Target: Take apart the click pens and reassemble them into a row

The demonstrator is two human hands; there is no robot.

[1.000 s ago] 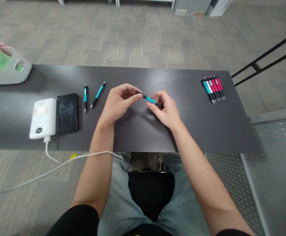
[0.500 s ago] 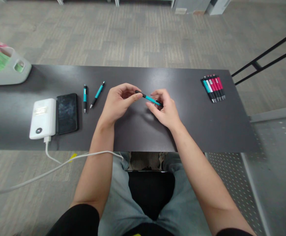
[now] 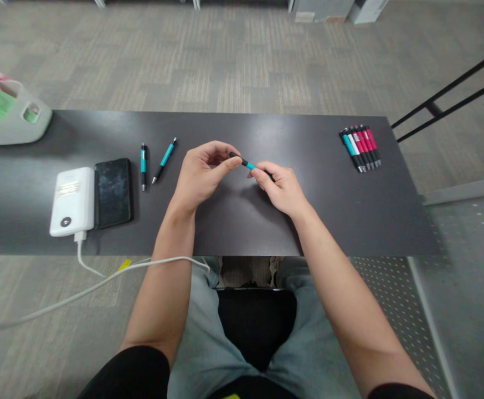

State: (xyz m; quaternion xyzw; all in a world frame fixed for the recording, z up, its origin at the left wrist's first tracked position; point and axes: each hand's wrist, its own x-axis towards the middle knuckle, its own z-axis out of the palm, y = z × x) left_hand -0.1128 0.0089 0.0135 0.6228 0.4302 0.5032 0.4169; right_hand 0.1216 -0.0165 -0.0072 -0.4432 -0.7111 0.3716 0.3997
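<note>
Between my hands, above the dark table, is a teal pen with black ends. My left hand pinches its black left end between thumb and fingers. Thumb and fingers of my right hand are closed around the other end and cover part of the barrel. To the left, two more teal pens lie apart on the table: an upright-lying pen and a slanted pen. At the right, a row of several pens lies side by side, one teal, one white and the others pink-red.
A white power bank and a black phone lie side by side on the left. The white cable runs across my left forearm. A white basket with colourful contents stands at the far left. Black rails rise at right.
My right hand's fingers have closed onto the teal pen, covering more of its barrel. My left hand keeps its pinch in nearly the same place.
</note>
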